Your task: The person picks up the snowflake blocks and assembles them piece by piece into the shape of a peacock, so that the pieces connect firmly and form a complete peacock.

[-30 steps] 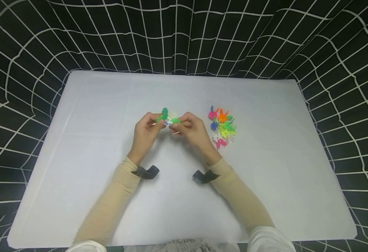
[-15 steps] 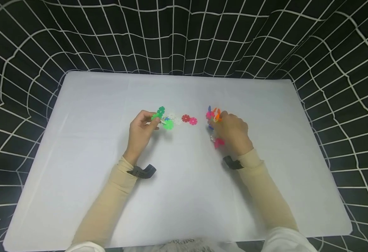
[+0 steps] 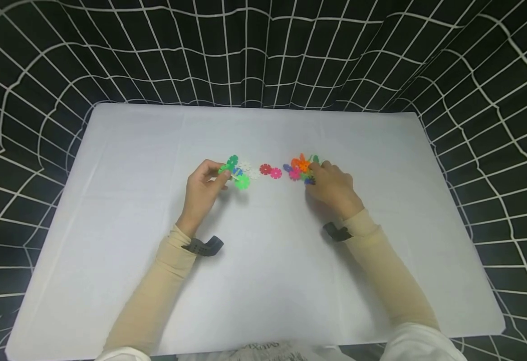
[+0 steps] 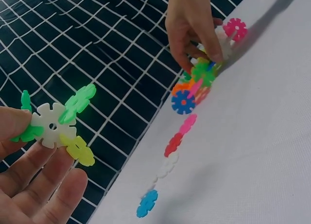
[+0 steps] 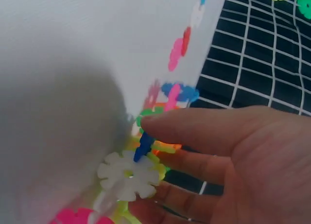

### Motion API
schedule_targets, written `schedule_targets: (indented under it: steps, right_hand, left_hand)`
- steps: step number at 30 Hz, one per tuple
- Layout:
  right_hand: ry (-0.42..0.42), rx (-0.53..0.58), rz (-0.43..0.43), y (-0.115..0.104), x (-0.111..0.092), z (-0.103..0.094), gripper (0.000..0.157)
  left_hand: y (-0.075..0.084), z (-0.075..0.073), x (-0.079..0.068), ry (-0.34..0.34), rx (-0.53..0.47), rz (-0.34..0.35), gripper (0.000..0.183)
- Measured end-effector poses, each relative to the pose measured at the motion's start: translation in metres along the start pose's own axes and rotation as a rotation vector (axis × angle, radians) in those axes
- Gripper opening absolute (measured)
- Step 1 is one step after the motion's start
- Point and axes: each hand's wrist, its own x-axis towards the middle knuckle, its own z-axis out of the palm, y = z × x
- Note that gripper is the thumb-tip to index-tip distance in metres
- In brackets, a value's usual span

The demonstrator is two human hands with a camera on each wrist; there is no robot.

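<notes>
My left hand (image 3: pixel 202 193) pinches a small cluster of joined plastic snowflake discs between thumb and fingers, above the table. In the left wrist view it has a white disc (image 4: pixel 43 118) in the middle, with green discs (image 4: pixel 77 105) and a yellow disc (image 4: pixel 81 151) slotted into its edge. To the right, my right hand (image 3: pixel 337 189) grips a larger multicoloured cluster of snowflake discs (image 3: pixel 301 164). Its thumb lies against a green disc and a dark blue disc (image 5: pixel 143 147) in the right wrist view. The fingers hide part of this cluster.
Between the hands, a row lies on the white table (image 3: pixel 254 276): white discs (image 3: pixel 253 173), a red disc (image 3: pixel 265 169) and a pink disc (image 3: pixel 276 173). A light blue disc (image 4: pixel 147 203) ends it in the left wrist view. Dark netted cloth (image 3: pixel 263 55) surrounds the table.
My right hand has left the left-hand cluster, reached right and taken hold of the larger cluster, which has turned and shifted slightly left. The left hand stays nearly in place, uncovering the row.
</notes>
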Motion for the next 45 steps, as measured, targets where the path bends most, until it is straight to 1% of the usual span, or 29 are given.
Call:
schedule_targets:
  steps: [3, 5, 7, 9, 11, 12, 14, 16, 19, 21, 23, 25, 26, 28, 30, 32, 33, 35, 36, 38, 40, 42, 45]
  right_hand:
    - [-0.02, 0.024, 0.002, 0.0, 0.0, 0.001, 0.064]
    - [-0.006, 0.039, 0.009, -0.001, 0.001, 0.003, 0.066]
    - [0.033, 0.048, 0.012, -0.001, 0.003, 0.006, 0.06]
    - [0.077, 0.056, 0.008, 0.0, 0.005, 0.009, 0.046]
    - [0.099, 0.081, 0.005, 0.003, 0.006, 0.01, 0.035]
    - [0.103, 0.11, 0.005, 0.004, 0.007, 0.01, 0.032]
    - [0.097, 0.186, 0.006, 0.008, 0.005, 0.007, 0.033]
    - [0.087, 0.305, 0.007, 0.011, 0.0, 0.001, 0.039]
    - [0.109, 0.535, -0.027, 0.012, -0.009, -0.008, 0.044]
    - [0.13, 0.733, -0.076, 0.01, -0.014, -0.012, 0.043]
    - [0.139, 0.936, -0.145, 0.004, -0.018, -0.012, 0.044]
    - [0.117, 1.134, -0.203, -0.002, -0.021, -0.011, 0.044]
    - [0.102, 1.212, -0.23, -0.005, -0.022, -0.009, 0.042]
    - [0.062, 1.336, -0.266, -0.01, -0.023, -0.004, 0.035]
    - [0.029, 1.434, -0.291, -0.014, -0.025, 0.002, 0.029]
    - [0.028, 1.504, -0.334, -0.02, -0.026, 0.009, 0.033]
    - [0.031, 1.534, -0.364, -0.023, -0.027, 0.013, 0.04]
    - [0.041, 1.554, -0.434, -0.029, -0.028, 0.019, 0.047]
    - [0.052, 1.552, -0.47, -0.032, -0.028, 0.021, 0.049]
    - [0.072, 1.518, -0.521, -0.037, -0.029, 0.024, 0.047]
    - [0.065, 1.505, -0.529, -0.04, -0.03, 0.024, 0.043]
    - [0.069, 1.489, -0.512, -0.043, -0.032, 0.024, 0.041]
    - [0.045, 1.497, -0.501, -0.045, -0.034, 0.023, 0.047]
  left_hand:
    - [0.0, -0.001, 0.0, -0.001, 0.014, -0.004, 0.018]
    - [0.001, -0.001, -0.001, 0.001, 0.009, -0.015, 0.019]
    - [0.001, -0.002, -0.001, 0.006, 0.001, -0.029, 0.02]
    - [0.002, -0.002, -0.001, 0.008, -0.012, -0.042, 0.021]
    - [0.001, -0.003, -0.001, 0.005, -0.023, -0.05, 0.023]
    - [0.001, -0.003, -0.001, 0.003, -0.024, -0.052, 0.023]
    - [0.0, -0.003, -0.001, -0.003, -0.028, -0.056, 0.024]
    - [0.0, -0.003, 0.0, -0.007, -0.029, -0.062, 0.024]
    - [0.0, -0.003, 0.0, -0.012, -0.009, -0.081, 0.025]
    - [0.001, -0.002, -0.001, -0.027, 0.025, -0.089, 0.027]
    - [0.002, -0.002, -0.003, -0.05, 0.053, -0.095, 0.028]
    - [0.005, 0.0, -0.004, -0.073, 0.058, -0.093, 0.028]
    - [0.007, 0.001, -0.005, -0.084, 0.053, -0.091, 0.028]
    - [0.011, 0.004, -0.007, -0.094, 0.024, -0.087, 0.026]
    - [0.016, 0.009, -0.01, -0.102, -0.011, -0.068, 0.024]
    - [0.021, 0.014, -0.013, -0.112, -0.032, -0.035, 0.023]
    - [0.023, 0.017, -0.015, -0.12, -0.038, -0.02, 0.022]
    - [0.027, 0.021, -0.018, -0.134, -0.045, 0.005, 0.022]
    - [0.029, 0.023, -0.019, -0.135, -0.044, 0.014, 0.022]
    - [0.032, 0.026, -0.022, -0.138, -0.031, 0.014, 0.022]
    - [0.034, 0.028, -0.023, -0.135, -0.021, 0.01, 0.022]
    - [0.035, 0.028, -0.023, -0.133, -0.008, 0.005, 0.022]
    - [0.036, 0.028, -0.023, -0.136, 0.002, -0.005, 0.021]
